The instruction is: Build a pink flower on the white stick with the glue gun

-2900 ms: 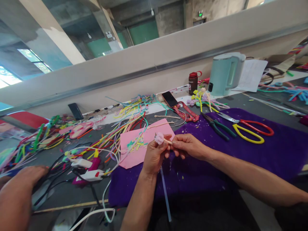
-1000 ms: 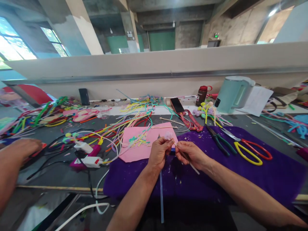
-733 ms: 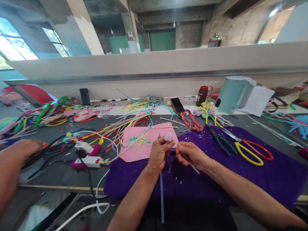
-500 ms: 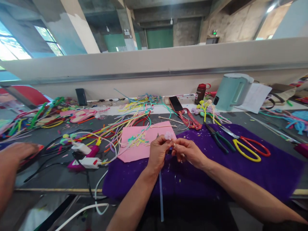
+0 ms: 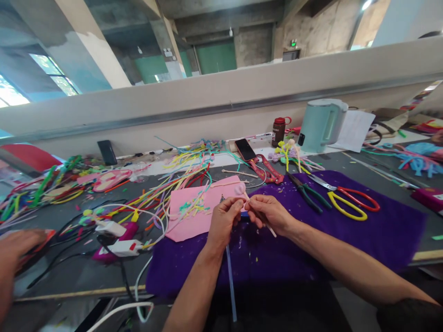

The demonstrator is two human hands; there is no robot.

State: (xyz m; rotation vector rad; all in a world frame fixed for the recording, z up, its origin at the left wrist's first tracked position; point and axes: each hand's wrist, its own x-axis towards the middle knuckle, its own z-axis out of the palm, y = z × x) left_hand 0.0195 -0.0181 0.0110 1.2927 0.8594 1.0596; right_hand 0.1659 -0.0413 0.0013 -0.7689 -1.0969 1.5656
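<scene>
My left hand [image 5: 224, 219] and my right hand [image 5: 268, 212] meet over the purple cloth, fingers pinched on a cream fuzzy-wire stem [image 5: 271, 229]. Its lower end sticks out beneath my right hand. At its top is a small pale lilac fuzzy ball [image 5: 239, 188], just above my fingertips. A long translucent glue stick [image 5: 230, 281] runs down from under my left hand past the table edge. A pointed metal tip [image 5: 222, 198] and a blue part [image 5: 244, 214] show around that hand; whether it holds them I cannot tell.
Pink sheet [image 5: 187, 226] with clippings lies left of my hands on purple cloth [image 5: 194, 267]. Pliers [image 5: 309, 196] and scissors [image 5: 349, 200] lie right. Behind are a phone [image 5: 245, 150], bottle [image 5: 278, 131] and kettle [image 5: 320, 127]. Another person's hand [image 5: 24, 244] is at far left, near cables.
The stem now slants down out of my right hand, and the lilac ball sits slightly higher above my fingertips. The camera view has tilted and shifted a little.
</scene>
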